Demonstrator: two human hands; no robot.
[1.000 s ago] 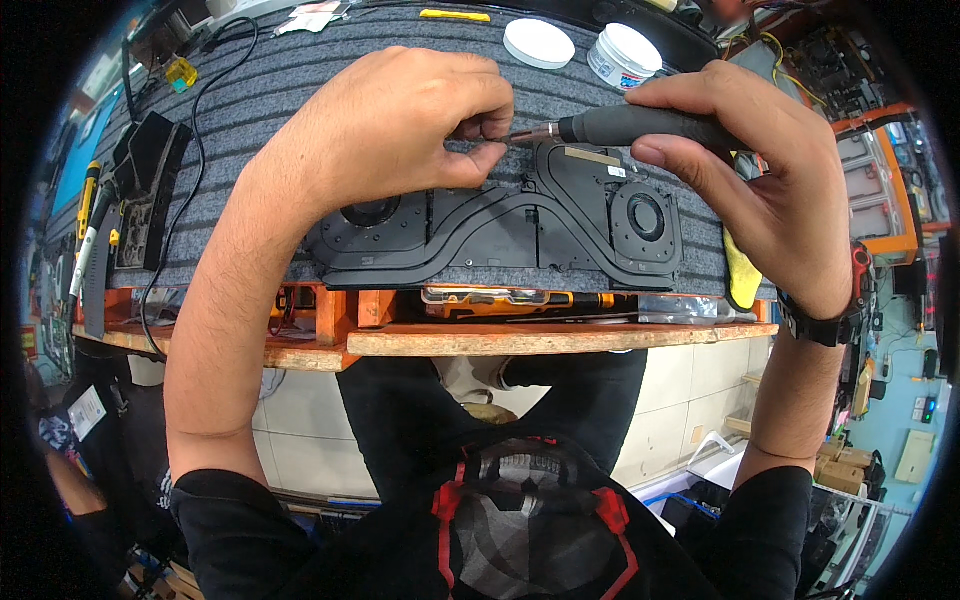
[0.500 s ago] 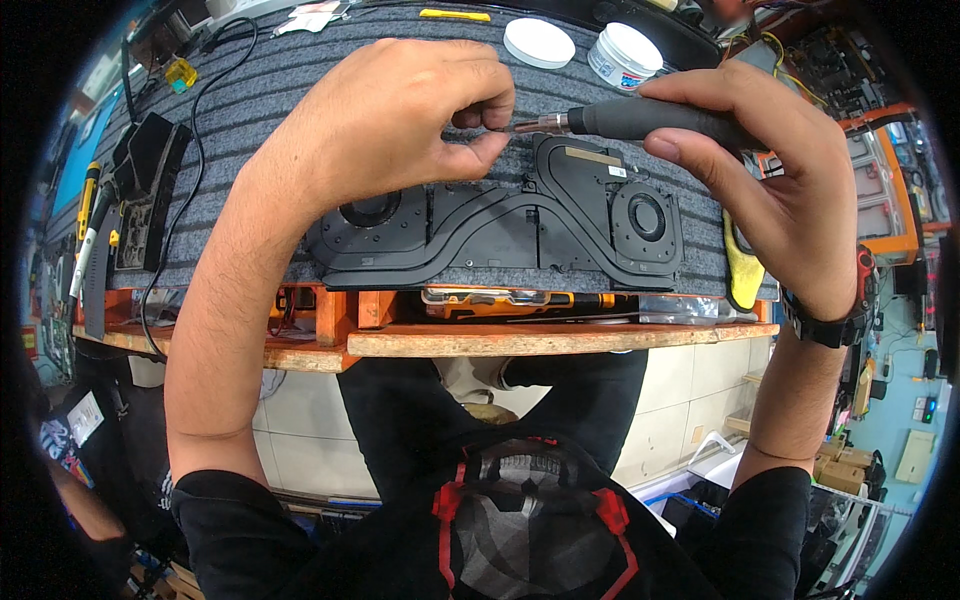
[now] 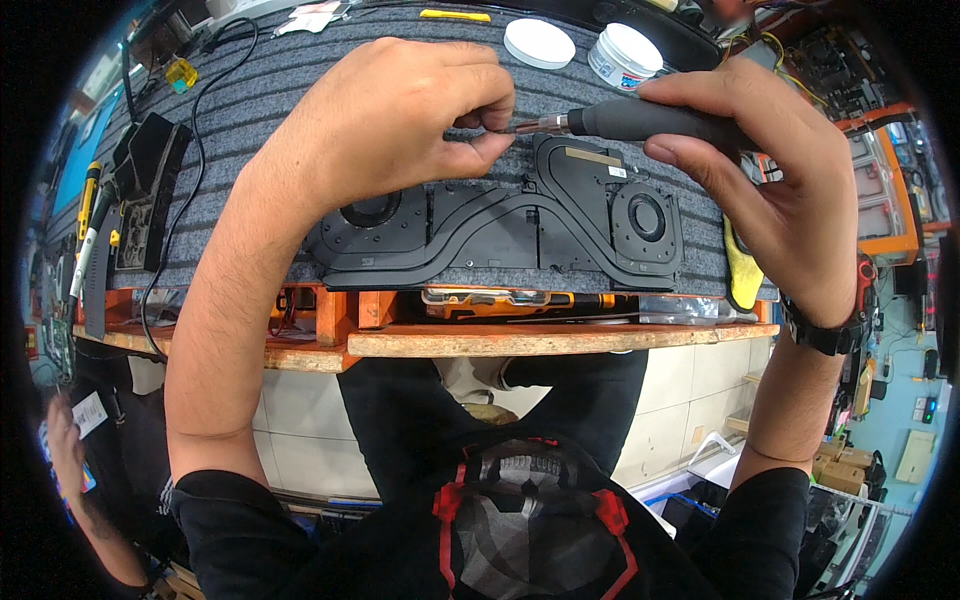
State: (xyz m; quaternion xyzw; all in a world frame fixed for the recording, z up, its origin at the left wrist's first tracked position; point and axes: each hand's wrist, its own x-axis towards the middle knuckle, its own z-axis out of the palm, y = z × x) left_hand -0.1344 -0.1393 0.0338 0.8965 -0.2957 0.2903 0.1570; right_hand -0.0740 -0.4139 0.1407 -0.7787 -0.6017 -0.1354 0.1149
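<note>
My right hand [image 3: 770,150] grips a screwdriver [image 3: 650,118] by its thick dark grey handle, with the metal shaft pointing left. At the shaft's end, the thumb and fingers of my left hand [image 3: 420,115] are pinched together around the thin tip; whether a small part is also held there is hidden. Below the hands lies a black laptop cooling assembly [image 3: 490,235] with a round fan at each end and curved flat pipes between. My left wrist covers part of its left fan. It rests on a grey ribbed mat [image 3: 270,120].
Beyond my hands are a white lid [image 3: 540,43] and a white open jar [image 3: 625,55]. A black cable [image 3: 200,150], a black plastic part [image 3: 150,190] and several tools are at left. A yellow-handled tool [image 3: 742,265] is at right. Another person's hand [image 3: 65,450] shows far left.
My hands and the screwdriver have hardly moved. At far left, the other person's hand and forearm have risen into view.
</note>
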